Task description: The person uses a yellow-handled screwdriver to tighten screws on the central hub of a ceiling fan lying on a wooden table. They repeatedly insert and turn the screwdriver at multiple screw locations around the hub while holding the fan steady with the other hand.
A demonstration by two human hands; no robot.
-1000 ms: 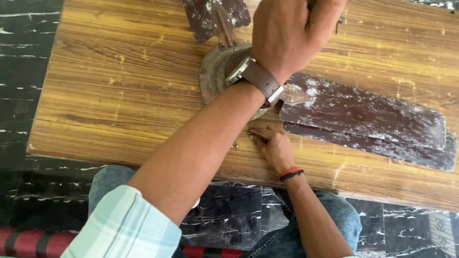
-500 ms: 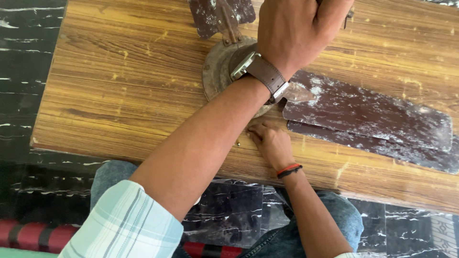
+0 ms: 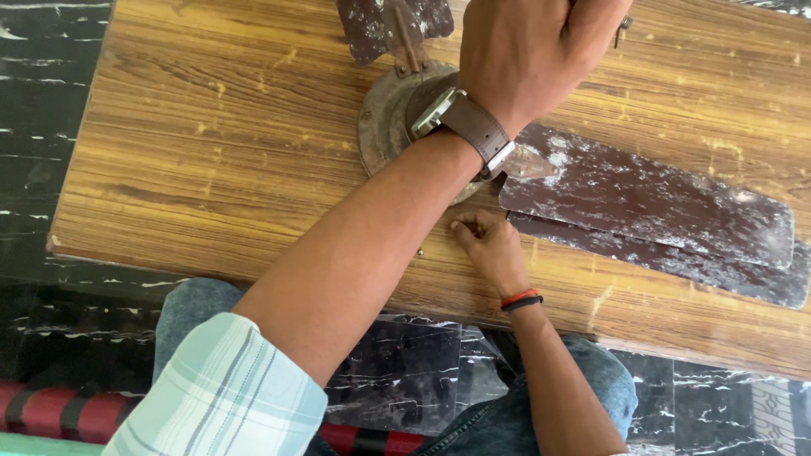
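Head view: ceiling fan motor hub (image 3: 384, 127) lain under left hand (image 3: 528, 51); left grasp untellable. Right hand (image 3: 490, 245) clenched just below hub, beside fan blades (image 3: 650, 203).

1. Table (image 3: 211, 169): spans the view; 2 knees (image 3: 194, 308) tucked at the near edge.
2. Fan hub (image 3: 384, 118): on the table, centre-far, partly under the left forearm.
3. Blades: 1 blade (image 3: 384, 25) behind the hub, at the far edge; 2 stacked blades (image 3: 650, 211) right of the hub.
4. Left hand (image 3: 528, 51): above the hub's far-right side.
5. Right hand (image 3: 490, 245): on the table, just before the hub, left of the stacked blades.
6. Small screw (image 3: 420, 252): left of the right hand.
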